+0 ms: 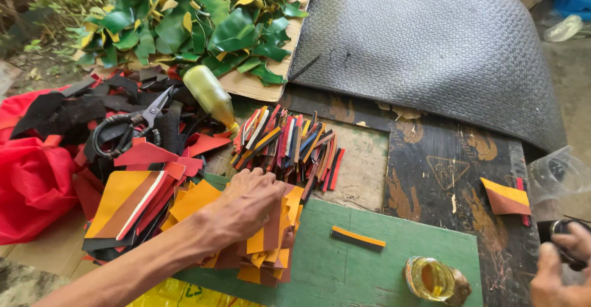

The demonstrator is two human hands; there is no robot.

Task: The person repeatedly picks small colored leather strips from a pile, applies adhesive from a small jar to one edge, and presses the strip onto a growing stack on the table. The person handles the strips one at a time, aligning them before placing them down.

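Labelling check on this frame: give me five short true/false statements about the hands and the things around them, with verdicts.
1. The left hand rests on a pile of orange and brown cut pieces. True.
2. The scissors are in the right hand. False: they lie on dark scraps at left, untouched.
3. The open glue jar stands on the green board. True.
4. The green scraps cover the woven black mat. False: they lie on cardboard beside it.
5. The black-and-orange strip lies alone on the green board. True.
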